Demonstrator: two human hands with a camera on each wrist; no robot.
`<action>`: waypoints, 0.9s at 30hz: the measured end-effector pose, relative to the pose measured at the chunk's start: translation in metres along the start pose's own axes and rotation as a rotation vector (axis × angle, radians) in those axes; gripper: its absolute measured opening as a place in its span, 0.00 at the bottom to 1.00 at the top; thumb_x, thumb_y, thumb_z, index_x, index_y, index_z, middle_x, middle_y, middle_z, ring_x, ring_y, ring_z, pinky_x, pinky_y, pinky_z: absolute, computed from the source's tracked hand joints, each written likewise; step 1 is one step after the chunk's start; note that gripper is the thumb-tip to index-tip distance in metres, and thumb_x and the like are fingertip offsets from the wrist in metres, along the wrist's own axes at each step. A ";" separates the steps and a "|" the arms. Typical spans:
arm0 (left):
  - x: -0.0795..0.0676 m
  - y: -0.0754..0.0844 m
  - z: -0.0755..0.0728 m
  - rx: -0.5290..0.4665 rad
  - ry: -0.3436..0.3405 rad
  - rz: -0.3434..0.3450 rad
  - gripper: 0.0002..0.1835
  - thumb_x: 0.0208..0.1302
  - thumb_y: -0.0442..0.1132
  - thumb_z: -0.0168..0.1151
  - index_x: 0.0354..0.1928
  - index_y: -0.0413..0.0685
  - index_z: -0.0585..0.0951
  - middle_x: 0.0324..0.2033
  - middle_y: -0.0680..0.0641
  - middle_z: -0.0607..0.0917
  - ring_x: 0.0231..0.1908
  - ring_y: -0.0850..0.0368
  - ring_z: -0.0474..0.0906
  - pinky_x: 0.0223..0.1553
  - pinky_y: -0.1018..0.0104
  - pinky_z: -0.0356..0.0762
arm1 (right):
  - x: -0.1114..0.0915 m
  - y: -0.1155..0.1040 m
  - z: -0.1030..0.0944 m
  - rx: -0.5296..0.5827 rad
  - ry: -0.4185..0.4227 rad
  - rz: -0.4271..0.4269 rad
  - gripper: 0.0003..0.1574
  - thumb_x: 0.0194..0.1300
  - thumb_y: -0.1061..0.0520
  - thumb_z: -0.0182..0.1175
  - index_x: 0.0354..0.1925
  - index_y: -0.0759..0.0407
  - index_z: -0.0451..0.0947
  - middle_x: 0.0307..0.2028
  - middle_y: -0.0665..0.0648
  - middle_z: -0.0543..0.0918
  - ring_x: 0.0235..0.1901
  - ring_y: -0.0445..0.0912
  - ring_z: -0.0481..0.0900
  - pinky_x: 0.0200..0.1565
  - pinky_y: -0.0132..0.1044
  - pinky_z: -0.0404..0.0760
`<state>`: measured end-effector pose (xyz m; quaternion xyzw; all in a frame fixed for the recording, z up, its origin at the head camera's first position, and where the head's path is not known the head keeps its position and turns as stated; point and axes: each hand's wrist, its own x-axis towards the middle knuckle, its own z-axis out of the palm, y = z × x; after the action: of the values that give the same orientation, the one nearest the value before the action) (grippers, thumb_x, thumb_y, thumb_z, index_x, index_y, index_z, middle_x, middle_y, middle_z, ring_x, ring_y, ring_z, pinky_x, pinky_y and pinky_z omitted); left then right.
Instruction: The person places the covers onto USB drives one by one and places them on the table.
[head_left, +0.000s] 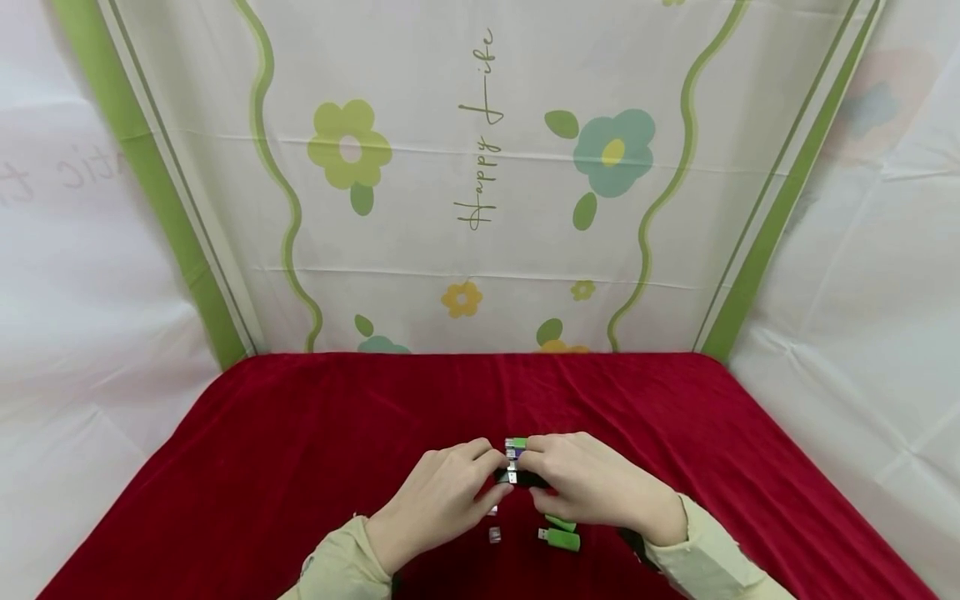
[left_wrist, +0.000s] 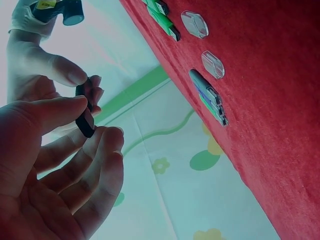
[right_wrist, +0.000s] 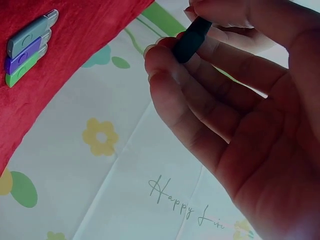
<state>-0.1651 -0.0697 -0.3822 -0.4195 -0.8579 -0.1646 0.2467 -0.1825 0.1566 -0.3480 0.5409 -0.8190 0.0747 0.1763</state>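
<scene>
Between my two hands is a black USB stick [head_left: 531,479], its silver plug [head_left: 512,477] showing in the head view. My left hand [head_left: 450,492] pinches the plug end between thumb and fingers; whether a clear cap is in that pinch, I cannot tell. The right hand [head_left: 588,483] grips the other end of the black body. Just past the fingers, a green USB stick [right_wrist: 22,72], a purple one [right_wrist: 22,56] and a grey one [right_wrist: 27,39] lie side by side on the cloth, clear caps over their plugs.
Two uncapped green USB sticks [head_left: 564,540] lie on the red cloth [head_left: 337,467] below my right hand. Two loose clear caps [left_wrist: 194,24] lie nearer the left hand. Patterned white curtains [head_left: 420,208] stand behind and at both sides.
</scene>
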 end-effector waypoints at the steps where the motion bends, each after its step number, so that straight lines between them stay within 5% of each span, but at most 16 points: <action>1: 0.000 0.000 0.000 -0.001 0.001 -0.001 0.09 0.60 0.42 0.72 0.37 0.48 0.83 0.29 0.56 0.76 0.21 0.70 0.64 0.20 0.83 0.61 | 0.000 0.000 0.000 0.000 0.001 -0.001 0.15 0.43 0.65 0.68 0.27 0.51 0.73 0.24 0.42 0.65 0.20 0.34 0.58 0.23 0.21 0.60; 27: -0.001 0.002 0.001 0.025 0.012 0.026 0.09 0.58 0.42 0.73 0.37 0.48 0.83 0.28 0.57 0.76 0.21 0.69 0.64 0.20 0.82 0.62 | 0.001 0.000 0.002 0.046 0.001 -0.002 0.14 0.45 0.66 0.67 0.30 0.52 0.76 0.25 0.43 0.70 0.21 0.33 0.60 0.23 0.20 0.61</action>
<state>-0.1635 -0.0687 -0.3829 -0.4264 -0.8529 -0.1534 0.2592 -0.1832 0.1554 -0.3499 0.5454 -0.8166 0.0934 0.1642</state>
